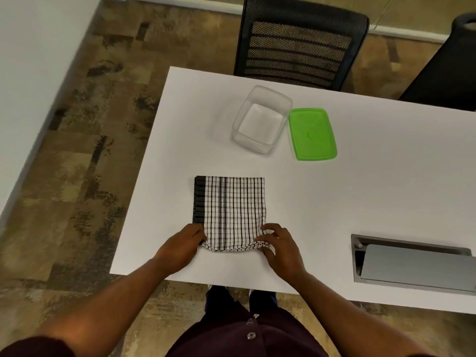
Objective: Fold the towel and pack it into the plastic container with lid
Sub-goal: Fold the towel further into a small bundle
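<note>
A black-and-white checked towel (pixel 230 207) lies folded into a rectangle on the white table (pixel 360 189), near its front edge. My left hand (pixel 180 247) pinches the towel's near left corner. My right hand (pixel 279 247) pinches the near right corner, and the near edge is lifted slightly off the table between them. Beyond the towel stands a clear plastic container (pixel 261 119), open and empty. Its green lid (pixel 311 134) lies flat on the table, touching the container's right side.
A black mesh chair (pixel 298 45) stands behind the table's far edge, and a second dark chair (pixel 448 68) is at the far right. A grey cable hatch (pixel 412 261) with its flap raised is set into the table at the near right. The table's left edge runs close to the towel.
</note>
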